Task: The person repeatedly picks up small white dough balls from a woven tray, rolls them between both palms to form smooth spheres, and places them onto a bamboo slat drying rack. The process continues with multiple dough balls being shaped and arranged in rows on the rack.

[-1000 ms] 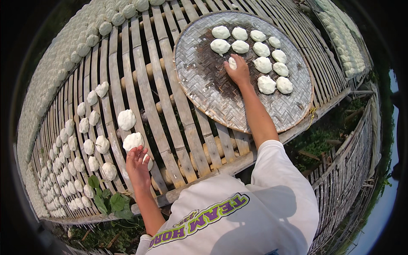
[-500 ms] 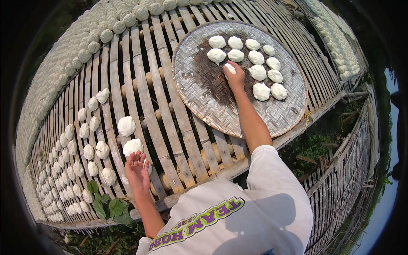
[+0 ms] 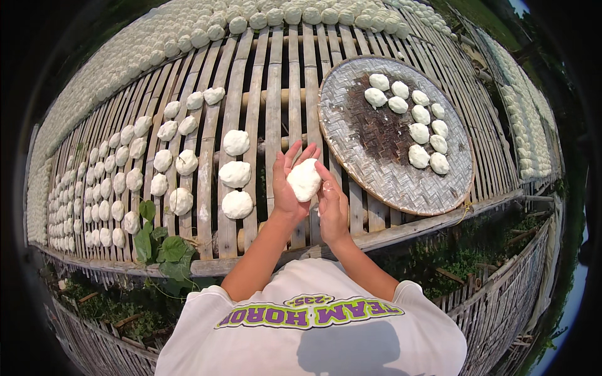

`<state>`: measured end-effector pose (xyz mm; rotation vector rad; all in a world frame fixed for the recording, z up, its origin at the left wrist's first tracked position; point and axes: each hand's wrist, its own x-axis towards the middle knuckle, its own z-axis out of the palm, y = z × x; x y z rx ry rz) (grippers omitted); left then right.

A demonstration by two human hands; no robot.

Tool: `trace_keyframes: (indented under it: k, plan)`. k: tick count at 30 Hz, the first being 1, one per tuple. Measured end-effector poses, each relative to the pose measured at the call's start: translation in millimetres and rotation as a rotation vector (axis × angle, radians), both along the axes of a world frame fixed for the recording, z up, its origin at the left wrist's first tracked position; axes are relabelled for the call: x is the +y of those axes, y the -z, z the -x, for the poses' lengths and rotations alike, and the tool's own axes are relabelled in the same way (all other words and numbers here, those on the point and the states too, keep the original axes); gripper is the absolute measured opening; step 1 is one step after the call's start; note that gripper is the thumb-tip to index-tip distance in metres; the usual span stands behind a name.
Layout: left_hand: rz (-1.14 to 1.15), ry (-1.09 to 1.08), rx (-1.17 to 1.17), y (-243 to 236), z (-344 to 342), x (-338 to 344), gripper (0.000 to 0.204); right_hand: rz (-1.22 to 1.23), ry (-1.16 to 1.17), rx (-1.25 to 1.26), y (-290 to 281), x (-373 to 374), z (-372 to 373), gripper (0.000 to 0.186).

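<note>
A flattened white dough-like lump [image 3: 304, 180] is held between my hands, over the bamboo slats. Beneath and along its left side lies my left hand [image 3: 290, 188], palm up with its fingers reaching past the lump. My right hand [image 3: 331, 203] cups the right side, fingers and thumb pressed against the lump. Just left of my hands, a row of three white lumps [image 3: 235, 174] rests on the slats. To the right sits a round woven bamboo tray [image 3: 357, 153] with several more lumps [image 3: 419, 133] on it, its middle wet and dark.
The slatted bamboo platform [image 3: 274, 94] carries many rows of white lumps [image 3: 119, 182] at the left and a dense band [image 3: 188, 25] at the far edge. Green leaves [image 3: 169, 247] poke up at the near edge. A bamboo fence [image 3: 501, 282] stands lower right.
My right hand has left the tray with a lump and come to the middle, meeting my left hand. My left hand has moved away from the row at left. The view has swung left.
</note>
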<state>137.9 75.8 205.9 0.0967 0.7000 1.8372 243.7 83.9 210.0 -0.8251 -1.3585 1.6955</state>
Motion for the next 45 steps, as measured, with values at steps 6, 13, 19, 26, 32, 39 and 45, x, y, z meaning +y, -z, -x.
trace_keyframes:
  k: [6, 13, 19, 26, 32, 39, 45]
  plan:
    - [-0.195, 0.307, -0.234, -10.1, 35.3, -27.7, 0.082, -0.44, 0.077, 0.169, -9.5, 20.7, 16.4, 0.048]
    - [0.226, -0.027, -0.22, -3.8, 22.0, -9.8, 0.061, -0.367, 0.119, 0.056, 7.5, -9.2, 38.3, 0.03]
    - [0.224, 0.05, -0.069, -18.3, 9.8, -56.9, 0.066, 0.466, 0.11, 0.377, -13.4, -43.1, 28.1, 0.048]
    - [0.164, 0.104, 0.199, -19.0, -4.0, -49.0, 0.071, 0.039, 0.005, 0.169, 2.1, -25.2, 22.7, 0.044]
    - [0.059, -0.059, 0.115, -18.1, -2.1, -60.4, 0.069, 0.143, 0.238, 0.367, -0.2, -67.2, 24.2, 0.042]
    - [0.111, 0.189, 0.063, -19.4, 7.9, -78.7, 0.068, -0.106, -0.037, 0.112, 0.0, -49.6, 14.7, 0.039]
    - [0.055, -0.063, -0.082, -14.5, 9.1, -87.7, 0.065, 0.151, 0.153, 0.374, -1.8, -88.0, 23.1, 0.045]
